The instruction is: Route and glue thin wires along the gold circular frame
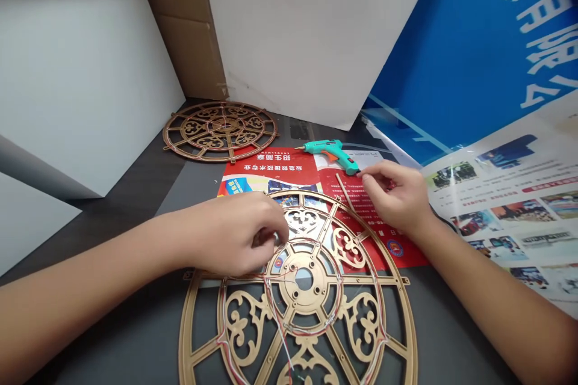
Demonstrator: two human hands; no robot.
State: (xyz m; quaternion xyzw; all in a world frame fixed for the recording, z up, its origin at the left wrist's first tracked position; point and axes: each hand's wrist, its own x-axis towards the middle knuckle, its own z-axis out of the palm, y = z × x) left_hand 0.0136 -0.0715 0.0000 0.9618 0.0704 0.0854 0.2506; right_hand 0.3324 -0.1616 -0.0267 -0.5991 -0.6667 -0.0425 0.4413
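A large round gold-coloured ornamental frame with scrollwork lies flat in front of me. Thin red and white wires run along its rings. Over its upper left part is my left hand, fingers curled and pinched together; whatever they hold is hidden. My right hand is closed at the right, thumb against bent fingers, just beside the back end of a teal hot glue gun. I cannot make out what is in that pinch. A thin pale stick lies between the glue gun and the frame.
A second, similar round frame lies at the back left. Red printed leaflets lie under the glue gun and large frame. White panels and a brown cardboard piece stand behind. Blue and white printed sheets rise at the right.
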